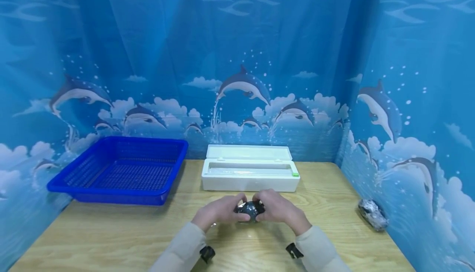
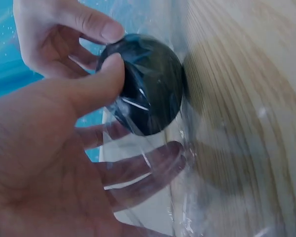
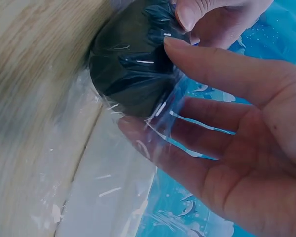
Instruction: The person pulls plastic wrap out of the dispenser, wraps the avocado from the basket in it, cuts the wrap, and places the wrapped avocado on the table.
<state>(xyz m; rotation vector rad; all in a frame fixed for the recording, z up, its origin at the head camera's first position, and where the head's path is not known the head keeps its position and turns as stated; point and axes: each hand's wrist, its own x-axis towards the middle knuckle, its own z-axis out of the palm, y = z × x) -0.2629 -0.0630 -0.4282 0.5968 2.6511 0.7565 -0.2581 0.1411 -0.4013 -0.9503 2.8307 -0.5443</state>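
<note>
Both hands hold a dark, smooth, round object over the front middle of the table. Clear plastic film covers it, with tight creases gathered under the thumbs and a loose part spreading past the fingers. From the left side the left hand grips it, thumb on the film and fingers bent round behind. Opposite, the right hand pinches the film and the object the same way. In the left wrist view the thumbs lie close together on the dark round object; its exact kind cannot be told.
A white dispenser box with its lid raised stands just beyond the hands. At the back left is a blue plastic basket. A crumpled foil-wrapped lump lies by the right table edge. Dolphin-printed curtains enclose the wooden table.
</note>
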